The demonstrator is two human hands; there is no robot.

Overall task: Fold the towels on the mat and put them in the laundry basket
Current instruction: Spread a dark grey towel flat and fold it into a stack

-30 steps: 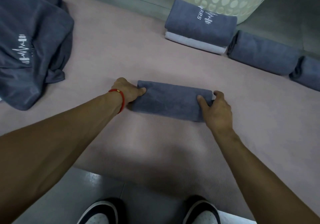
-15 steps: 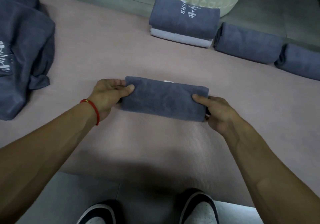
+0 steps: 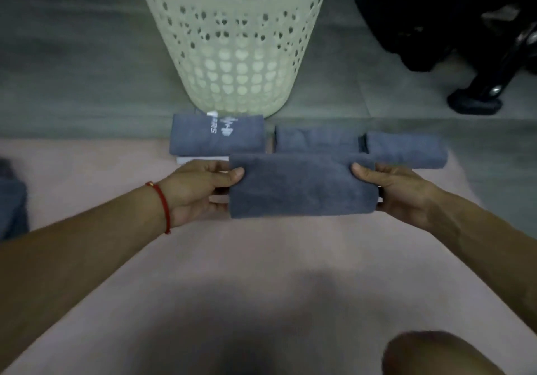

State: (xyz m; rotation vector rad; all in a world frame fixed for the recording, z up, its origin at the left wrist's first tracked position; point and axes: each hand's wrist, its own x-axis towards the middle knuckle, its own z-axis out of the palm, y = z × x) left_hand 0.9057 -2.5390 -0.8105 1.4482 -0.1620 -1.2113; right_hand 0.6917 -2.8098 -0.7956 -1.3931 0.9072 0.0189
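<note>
Lifted off the pink mat point(image 3: 87, 188) since a moment ago, the folded grey towel point(image 3: 302, 185) now hangs between my hands and has travelled toward the laundry basket point(image 3: 232, 40), which fills much more of my view than it did. My left hand point(image 3: 197, 191) pinches the towel's left end, thumb on top and fingers tucked beneath; my right hand point(image 3: 398, 191) pinches the right end the same way. So each grip is closed on cloth, one at either short end, and the towel's middle spans the gap with nothing under it.

Its long axis runs left to right, broadside to the basket. Straight beyond the towel, at the basket's foot, sits a row of finished ones: the logo towel point(image 3: 218, 137) on a white one directly in front of the basket, and two rolled grey towels point(image 3: 360, 145) off to the basket's right. The basket stands just behind that row, slightly left of my towel's centre, so my left hand looks nearer to it. The rim is out of view at the top; I judge the towel must rise well above where I hold it to clear the wall.
</note>
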